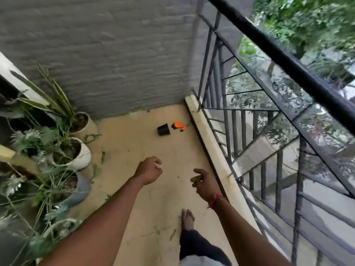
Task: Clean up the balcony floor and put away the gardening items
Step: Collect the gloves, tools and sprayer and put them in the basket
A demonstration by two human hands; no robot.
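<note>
A small black pot (163, 129) lies tipped on the beige balcony floor (134, 143) near the far wall. Right beside it sits an orange and black garden tool (179, 126). Loose green cuttings (103, 156) lie scattered on the tiles by the planters. My left hand (149, 169) hovers over the floor with its fingers loosely curled and nothing in it. My right hand (203, 182) hangs a little to the right, fingers relaxed and empty. Both hands are well short of the pot and the tool.
Potted plants in white and cream planters (76, 156) line the left side. A grey brick wall (115, 54) closes the far end. A low ledge (209, 143) and black metal railing (269, 112) run along the right. My bare foot (187, 219) stands on the tiles.
</note>
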